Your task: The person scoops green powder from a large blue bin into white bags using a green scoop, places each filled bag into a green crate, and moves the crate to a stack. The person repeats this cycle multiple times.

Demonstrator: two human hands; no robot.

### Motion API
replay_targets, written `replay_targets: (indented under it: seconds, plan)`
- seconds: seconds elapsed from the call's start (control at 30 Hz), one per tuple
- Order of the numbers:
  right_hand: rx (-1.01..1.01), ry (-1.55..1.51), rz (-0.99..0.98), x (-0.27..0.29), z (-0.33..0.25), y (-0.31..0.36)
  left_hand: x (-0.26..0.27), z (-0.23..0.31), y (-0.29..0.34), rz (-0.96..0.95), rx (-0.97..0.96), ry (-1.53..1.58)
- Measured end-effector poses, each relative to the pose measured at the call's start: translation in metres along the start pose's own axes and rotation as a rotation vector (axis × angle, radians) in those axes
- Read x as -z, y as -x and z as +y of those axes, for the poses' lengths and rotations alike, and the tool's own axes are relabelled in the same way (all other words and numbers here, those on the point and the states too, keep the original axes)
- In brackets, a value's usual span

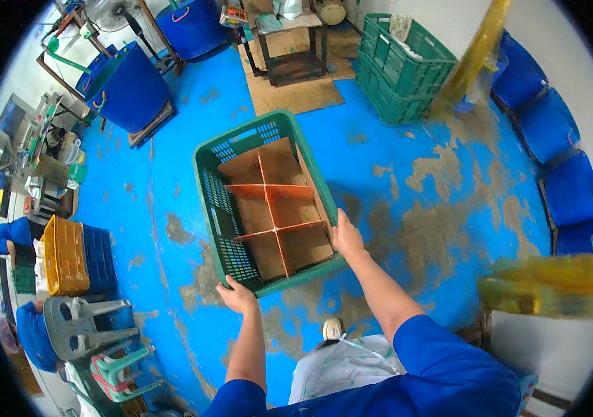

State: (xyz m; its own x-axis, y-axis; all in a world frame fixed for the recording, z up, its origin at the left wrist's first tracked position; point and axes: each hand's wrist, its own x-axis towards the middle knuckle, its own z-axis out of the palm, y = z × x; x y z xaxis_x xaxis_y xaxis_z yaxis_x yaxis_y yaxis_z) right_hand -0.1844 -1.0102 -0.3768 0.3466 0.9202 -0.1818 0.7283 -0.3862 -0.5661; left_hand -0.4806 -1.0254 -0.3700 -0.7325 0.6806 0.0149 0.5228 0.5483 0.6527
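In front of me I carry a green plastic crate (209, 174), tilted slightly, above the blue floor. Inside it, an orange-brown divider (266, 201) splits the space into several compartments, with brown board at the bottom. My left hand (239, 297) grips the crate's near left corner, fingers curled at the rim. My right hand (347, 236) holds the right side near the front corner, its thumb up along the rim. The undersides of both grips are hidden by the crate.
Blue tubs (126, 87) stand far left, more blue barrels (546, 125) along the right wall. Stacked green crates (404, 66) and a small table (293, 42) are at the back. Plastic stools (84, 326) and a yellow crate (67, 257) sit left, near people in blue. Yellow sheets (550, 285) hang right.
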Motion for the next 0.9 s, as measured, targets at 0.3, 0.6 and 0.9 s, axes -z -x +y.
replay_targets:
  seconds: [0.3, 0.6, 0.9]
  plan:
    - [0.239, -0.034, -0.136, 0.043, -0.033, -0.318, -0.155, 0.169, -0.049, 0.163, 0.193, -0.007]
    - [0.451, 0.053, -0.373, 0.069, -0.087, -0.589, -0.308, 0.332, -0.097, 0.299, 0.447, -0.068]
    - [0.546, 0.098, -0.571, 0.09, -0.119, -0.72, -0.39, 0.394, -0.11, 0.358, 0.499, -0.176]
